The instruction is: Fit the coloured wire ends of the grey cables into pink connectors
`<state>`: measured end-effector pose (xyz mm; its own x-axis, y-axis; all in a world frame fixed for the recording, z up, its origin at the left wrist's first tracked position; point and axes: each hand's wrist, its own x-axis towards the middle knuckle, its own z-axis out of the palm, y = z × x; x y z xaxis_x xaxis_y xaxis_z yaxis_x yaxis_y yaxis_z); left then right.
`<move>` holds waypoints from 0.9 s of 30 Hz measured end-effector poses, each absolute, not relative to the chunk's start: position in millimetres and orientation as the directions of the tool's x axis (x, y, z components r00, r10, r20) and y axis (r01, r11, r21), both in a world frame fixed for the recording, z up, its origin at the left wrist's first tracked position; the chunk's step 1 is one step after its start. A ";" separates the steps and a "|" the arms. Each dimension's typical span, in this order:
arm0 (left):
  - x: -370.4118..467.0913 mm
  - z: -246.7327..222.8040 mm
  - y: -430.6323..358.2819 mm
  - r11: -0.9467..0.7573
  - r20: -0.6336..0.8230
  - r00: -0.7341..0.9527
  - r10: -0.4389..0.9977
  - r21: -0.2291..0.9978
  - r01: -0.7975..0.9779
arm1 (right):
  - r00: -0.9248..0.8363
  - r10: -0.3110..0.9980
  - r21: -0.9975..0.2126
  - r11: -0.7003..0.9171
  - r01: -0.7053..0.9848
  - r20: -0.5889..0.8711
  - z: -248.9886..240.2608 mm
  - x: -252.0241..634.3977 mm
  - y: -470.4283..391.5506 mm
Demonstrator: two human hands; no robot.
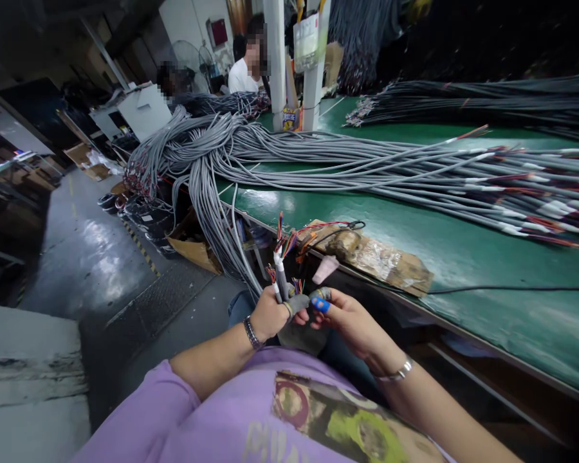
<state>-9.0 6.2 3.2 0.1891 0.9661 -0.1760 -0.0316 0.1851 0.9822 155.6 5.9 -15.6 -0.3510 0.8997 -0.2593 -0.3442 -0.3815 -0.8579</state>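
My left hand point(275, 312) is wrapped round a few grey cables point(281, 280) whose stripped ends fan out in coloured wires above the fist. White wrapping shows just below those wires. Close beside it, my right hand point(335, 312) has its fingers pinched together, with grey covers on fingertips and blue tape on one finger; what it holds, if anything, is too small to make out. A taped cardboard piece point(383, 260) lies at the table edge, just beyond my hands, with a pinkish piece point(325, 269) beside it.
A large bundle of grey cables point(289, 154) stretches over the green table point(468, 260) and hangs off its near left edge. More dark cables point(463, 103) lie behind. White posts point(312, 90) rise at the back. A person point(245, 74) sits beyond. An open carton point(193, 241) stands below.
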 end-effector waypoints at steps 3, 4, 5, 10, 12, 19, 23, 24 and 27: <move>-11.3 5.5 5.2 0.188 -0.178 0.261 0.949 0.982 -0.017 | -0.323 0.933 -0.918 -0.260 -0.300 -0.159 -11.8 148.8 4.8; -12.6 6.3 4.8 0.187 -0.176 0.299 0.938 0.982 -0.009 | -0.335 0.933 -0.931 -0.234 -0.280 -0.134 -9.1 147.3 5.3; -14.0 6.7 4.3 0.184 -0.173 0.336 0.926 0.983 -0.001 | -0.350 0.929 -0.941 -0.216 -0.261 -0.117 -6.2 146.3 5.9; -15.6 3.6 2.2 0.150 -0.136 0.314 0.939 0.988 -0.021 | -0.325 0.938 -0.951 -0.201 -0.236 -0.117 -0.1 141.8 7.6; -13.2 0.9 1.6 0.141 -0.123 0.237 0.964 0.988 -0.060 | -0.232 0.963 -0.948 -0.196 -0.252 -0.137 -3.6 139.0 6.7; -8.0 2.8 2.5 0.147 -0.126 0.131 0.983 0.975 -0.166 | -0.173 0.968 -0.879 -0.239 -0.413 -0.182 -13.9 136.9 4.9; -7.4 11.7 3.8 0.168 -0.143 0.120 0.982 0.958 -0.232 | -0.223 0.936 -0.738 -0.353 -0.576 -0.273 -14.8 147.1 16.5; -6.3 13.7 4.1 0.170 -0.145 0.118 0.982 0.956 -0.238 | -0.241 0.928 -0.717 -0.372 -0.590 -0.283 -14.5 149.3 20.6; -1.1 18.2 5.4 0.162 -0.141 0.101 0.985 0.956 -0.244 | -0.265 0.923 -0.703 -0.383 -0.599 -0.277 -11.9 151.6 31.8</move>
<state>-1.1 5.4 18.2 0.1010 0.9849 -0.1407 -0.2438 0.1616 0.9563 151.6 31.8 -11.9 -0.2651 0.9234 -0.2775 -0.5991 -0.3833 -0.7030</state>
